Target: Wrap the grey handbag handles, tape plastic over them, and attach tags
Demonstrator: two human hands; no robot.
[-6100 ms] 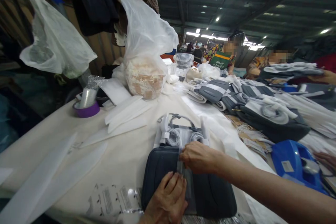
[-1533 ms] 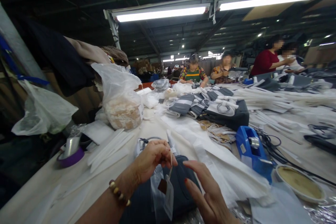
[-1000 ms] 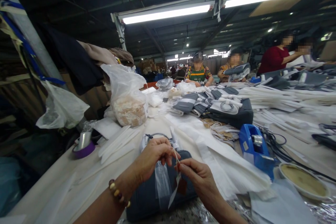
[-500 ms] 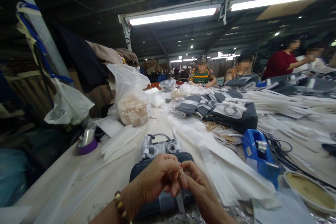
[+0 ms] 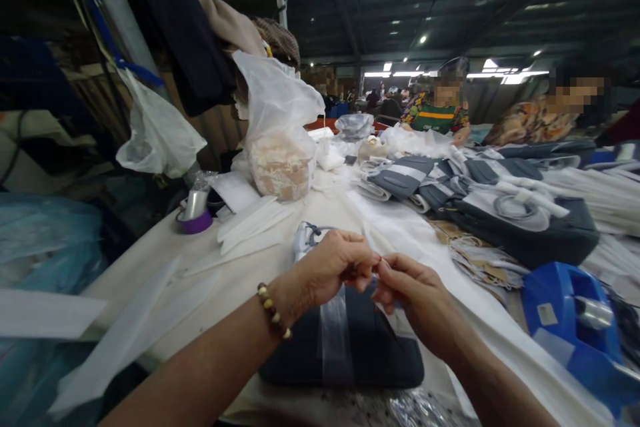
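My left hand (image 5: 343, 265), with a beaded bracelet (image 5: 273, 310) at its wrist, is closed in a pinch. Its fingertips meet those of my right hand (image 5: 413, 290), which is pinched too. Whatever lies between the fingertips is too small to make out. Both hands are over a dark blue fabric bag (image 5: 370, 360) that lies on the table in front of me. A translucent strip (image 5: 335, 337) runs down the bag's near face. Behind my left hand, a grey cord loop (image 5: 315, 230) shows at the bag's far end; my hands hide much of its middle.
A blue tape dispenser (image 5: 565, 310) stands at the right, near a pile of dark bags (image 5: 530, 233). On the left are white strips (image 5: 250, 230), a purple tape roll (image 5: 195, 221) and a plastic-wrapped bundle (image 5: 283, 163). Two people (image 5: 443, 107) work across the table.
My view has swung left and tilted down, so the bag's near face shows more. Both hands have risen off the bag's front, still pinched together; the strip that hung near their fingers now appears below them.
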